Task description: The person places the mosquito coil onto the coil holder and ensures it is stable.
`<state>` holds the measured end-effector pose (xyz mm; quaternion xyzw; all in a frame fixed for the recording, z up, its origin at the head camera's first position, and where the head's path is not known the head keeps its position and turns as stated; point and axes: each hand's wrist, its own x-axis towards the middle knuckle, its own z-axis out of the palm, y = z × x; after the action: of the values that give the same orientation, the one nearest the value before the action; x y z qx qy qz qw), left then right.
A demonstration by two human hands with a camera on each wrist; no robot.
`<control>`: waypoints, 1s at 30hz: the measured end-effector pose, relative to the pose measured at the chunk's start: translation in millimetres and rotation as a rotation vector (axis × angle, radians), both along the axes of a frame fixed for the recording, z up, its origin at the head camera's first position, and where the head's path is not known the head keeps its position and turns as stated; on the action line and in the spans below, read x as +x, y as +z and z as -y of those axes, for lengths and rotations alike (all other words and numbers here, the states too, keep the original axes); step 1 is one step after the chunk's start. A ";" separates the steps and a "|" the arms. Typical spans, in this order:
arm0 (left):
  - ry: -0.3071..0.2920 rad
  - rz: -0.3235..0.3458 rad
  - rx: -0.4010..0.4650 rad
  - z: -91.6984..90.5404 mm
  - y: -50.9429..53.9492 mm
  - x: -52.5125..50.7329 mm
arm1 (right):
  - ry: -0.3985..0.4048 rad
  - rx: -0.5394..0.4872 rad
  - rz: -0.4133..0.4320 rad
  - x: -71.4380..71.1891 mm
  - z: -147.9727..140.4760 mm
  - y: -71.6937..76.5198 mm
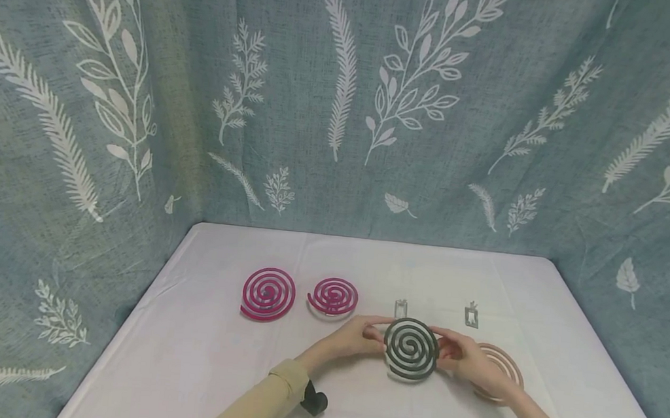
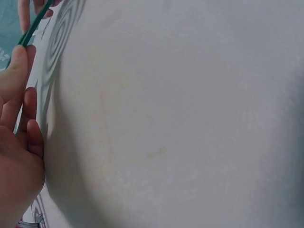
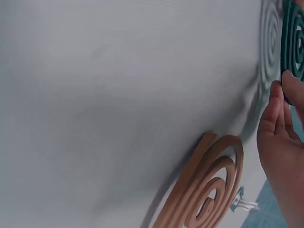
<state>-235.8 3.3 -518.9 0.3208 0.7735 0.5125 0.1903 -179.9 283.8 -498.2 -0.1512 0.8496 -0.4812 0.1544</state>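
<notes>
Both hands hold a dark green mosquito coil (image 1: pixel 410 349) above the table, its flat face toward the head camera. At its left rim, my left hand (image 1: pixel 354 335) pinches it between thumb and fingers, and the left wrist view shows the coil edge-on in that grip. On the opposite rim, the thumb and fingers of my right hand (image 1: pixel 467 360) pinch it too. Behind the right hand lies a brown mosquito coil (image 1: pixel 516 371), partly covered by it in the head view. A small metal coil stand (image 1: pixel 401 301) lies just beyond the green coil.
Another metal stand (image 1: pixel 471 324) lies farther right. To the left are two magenta coils: one coil (image 1: pixel 268 293) on the left and another coil (image 1: pixel 334 295) that looks raised on a stand. The white table (image 1: pixel 193 355) meets a leaf-patterned blue curtain (image 1: pixel 302 101) at its back and sides.
</notes>
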 end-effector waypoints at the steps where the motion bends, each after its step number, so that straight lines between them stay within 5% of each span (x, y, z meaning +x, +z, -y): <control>1: 0.010 0.003 0.008 0.3 -0.1 -0.2 | 0.004 -0.026 0.001 -1.0 -0.4 0.9; 6: 0.074 0.051 0.087 -0.4 -1.0 -1.5 | -0.003 -0.106 0.044 -4.8 -1.4 9.2; 13: 0.153 0.123 0.161 -2.7 4.3 0.2 | -0.145 -0.180 0.102 -9.0 2.0 10.5; 23: 0.275 -0.001 0.127 -5.0 7.8 -3.0 | -0.410 -0.245 0.118 -11.1 17.6 2.6; 30: 0.360 -0.019 0.140 -9.7 7.4 -3.0 | -0.463 -0.267 0.115 -13.8 22.1 1.6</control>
<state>-238.8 12.9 -511.5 0.1943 0.7827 0.5877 0.0655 -193.7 261.6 -496.6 0.0555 0.7804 -0.6192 0.0671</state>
